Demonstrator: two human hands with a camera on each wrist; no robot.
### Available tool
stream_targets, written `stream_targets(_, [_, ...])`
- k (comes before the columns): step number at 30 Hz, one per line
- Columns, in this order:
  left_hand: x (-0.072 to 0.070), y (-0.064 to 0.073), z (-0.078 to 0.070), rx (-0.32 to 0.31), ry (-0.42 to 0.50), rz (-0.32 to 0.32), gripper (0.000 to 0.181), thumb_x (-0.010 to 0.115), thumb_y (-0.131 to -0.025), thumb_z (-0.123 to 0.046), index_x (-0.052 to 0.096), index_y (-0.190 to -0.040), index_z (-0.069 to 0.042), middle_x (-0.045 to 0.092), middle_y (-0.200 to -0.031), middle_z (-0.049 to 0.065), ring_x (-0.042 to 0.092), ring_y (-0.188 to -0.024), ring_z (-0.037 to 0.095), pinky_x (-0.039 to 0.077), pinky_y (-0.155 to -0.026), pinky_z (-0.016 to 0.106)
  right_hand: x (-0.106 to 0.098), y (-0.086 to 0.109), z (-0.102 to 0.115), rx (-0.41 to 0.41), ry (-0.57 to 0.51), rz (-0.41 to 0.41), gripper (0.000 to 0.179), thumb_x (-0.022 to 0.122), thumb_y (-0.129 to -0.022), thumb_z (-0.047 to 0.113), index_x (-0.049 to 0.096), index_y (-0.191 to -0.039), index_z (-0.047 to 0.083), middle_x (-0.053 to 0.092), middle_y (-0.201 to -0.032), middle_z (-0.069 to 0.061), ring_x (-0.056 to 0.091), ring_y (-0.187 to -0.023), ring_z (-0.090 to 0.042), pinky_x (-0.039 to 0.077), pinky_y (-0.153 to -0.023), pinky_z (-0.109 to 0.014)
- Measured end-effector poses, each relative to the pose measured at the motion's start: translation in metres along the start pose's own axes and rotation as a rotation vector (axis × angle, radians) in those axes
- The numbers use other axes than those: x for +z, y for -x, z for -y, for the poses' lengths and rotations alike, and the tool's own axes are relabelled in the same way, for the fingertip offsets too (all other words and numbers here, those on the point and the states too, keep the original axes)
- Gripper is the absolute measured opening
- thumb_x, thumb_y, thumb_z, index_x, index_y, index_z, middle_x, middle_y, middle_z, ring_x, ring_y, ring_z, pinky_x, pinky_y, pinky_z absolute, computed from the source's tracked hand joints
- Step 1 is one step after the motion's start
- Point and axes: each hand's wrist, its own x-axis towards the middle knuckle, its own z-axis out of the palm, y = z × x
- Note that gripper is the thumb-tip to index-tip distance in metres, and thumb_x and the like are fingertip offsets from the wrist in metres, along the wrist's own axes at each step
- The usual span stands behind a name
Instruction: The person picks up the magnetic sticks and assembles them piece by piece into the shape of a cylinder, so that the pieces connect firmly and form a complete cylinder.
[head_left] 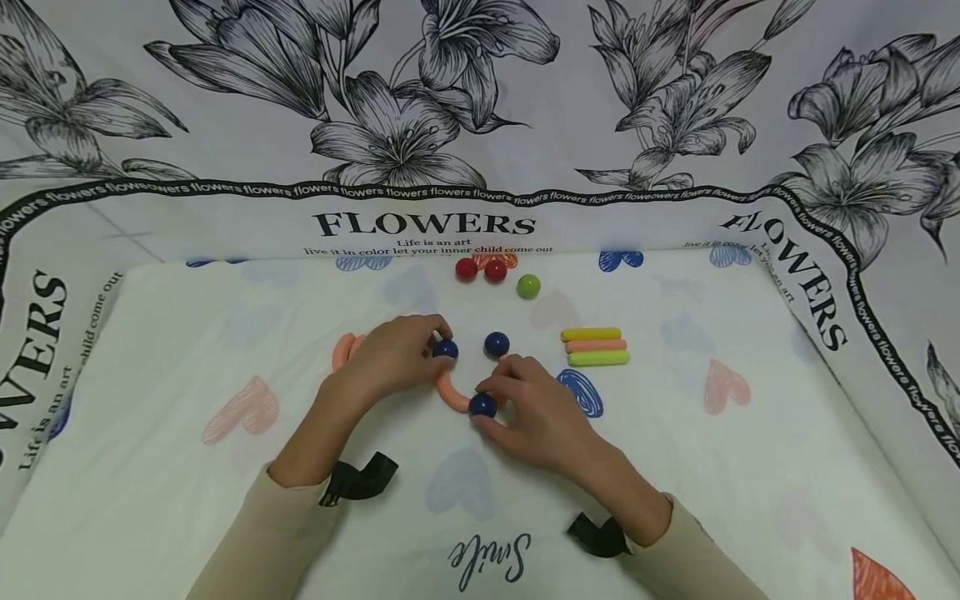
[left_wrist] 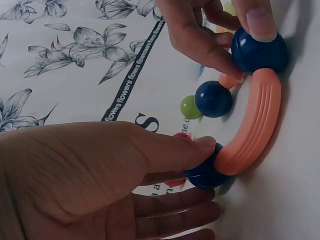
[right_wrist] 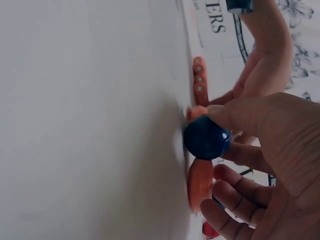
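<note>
A curved orange bar (head_left: pixel 452 393) lies on the cloth with a blue ball at each end. My left hand (head_left: pixel 393 350) pinches the far-left blue ball (head_left: pixel 446 350) between thumb and fingers. The nearer blue ball (head_left: pixel 482 406) is pinched by my right hand (head_left: pixel 538 412), its thumb pressed on the ball in the left wrist view. From this ball a second orange bar (right_wrist: pixel 201 185) runs toward a third blue ball (head_left: pixel 497 344), mostly hidden behind the right fingers in the head view. Both hands work close over the cloth.
More curved orange bars (head_left: pixel 345 350) lie beside my left hand, partly covered by it. Yellow, orange and green straight bars (head_left: pixel 596 347) lie side by side on the right. Two red balls (head_left: pixel 481 270) and a green ball (head_left: pixel 528 287) sit at the back of the patterned cloth (head_left: pixel 660 467).
</note>
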Motion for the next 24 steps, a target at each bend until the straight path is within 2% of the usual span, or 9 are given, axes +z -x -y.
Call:
stream_targets(5, [-0.004,0.005,0.0,-0.033,-0.018,0.026,0.031,0.072,-0.099,-0.033,0.072,-0.121,-0.011,0.076,-0.109,0.009,0.067,-0.1,0.025,0.054,-0.087,0.042,-0.008,-0.001,-0.01,0.003,-0.003,0.016,0.032,0.086,-0.089,0.03,0.078,-0.118,0.02,0.067,-0.117,0.002,0.06,-0.114,-0.017,0.059,-0.094,-0.036])
stream_targets(9, [-0.006,0.008,-0.001,-0.03,-0.021,0.043,0.029,0.072,-0.1,-0.033,0.075,-0.116,-0.01,0.077,-0.108,0.007,0.066,-0.1,0.024,0.054,-0.088,0.041,-0.016,-0.001,-0.017,0.044,-0.017,0.02,0.03,0.084,-0.09,0.022,0.077,-0.119,0.02,0.066,-0.126,-0.002,0.063,-0.119,-0.02,0.059,-0.101,-0.04])
stream_targets(13, [-0.007,0.009,-0.001,-0.002,-0.021,0.054,0.025,0.072,-0.101,-0.031,0.079,-0.112,-0.009,0.078,-0.108,0.005,0.066,-0.103,0.023,0.055,-0.092,0.042,-0.02,-0.001,-0.022,0.097,-0.052,0.026,0.03,0.083,-0.091,0.019,0.077,-0.121,0.019,0.065,-0.121,-0.002,0.065,-0.112,-0.019,0.06,-0.099,-0.04])
stream_targets(18, [-0.01,0.011,0.0,0.015,-0.028,0.069,0.025,0.071,-0.101,-0.031,0.08,-0.114,-0.011,0.079,-0.108,0.004,0.067,-0.105,0.023,0.055,-0.092,0.042,-0.02,-0.002,-0.027,0.134,-0.112,0.019,0.031,0.084,-0.092,0.025,0.076,-0.121,0.018,0.064,-0.114,-0.002,0.068,-0.102,-0.015,0.062,-0.092,-0.035])
stream_targets(21, [-0.017,0.014,0.003,-0.025,-0.025,0.03,0.029,0.068,-0.103,-0.034,0.077,-0.118,-0.011,0.078,-0.109,0.006,0.069,-0.098,0.022,0.056,-0.089,0.043,-0.018,-0.004,-0.028,0.131,-0.139,-0.001,0.032,0.085,-0.092,0.025,0.075,-0.12,0.015,0.066,-0.111,-0.003,0.069,-0.098,-0.014,0.063,-0.09,-0.034])
stream_targets(24, [-0.025,0.019,0.008,-0.119,-0.002,-0.041,0.031,0.065,-0.105,-0.036,0.074,-0.121,-0.011,0.078,-0.105,0.008,0.071,-0.082,0.021,0.055,-0.079,0.042,-0.017,-0.005,-0.03,0.14,-0.166,-0.005,0.031,0.084,-0.092,0.021,0.075,-0.121,0.013,0.068,-0.112,-0.004,0.07,-0.099,-0.014,0.064,-0.09,-0.034])
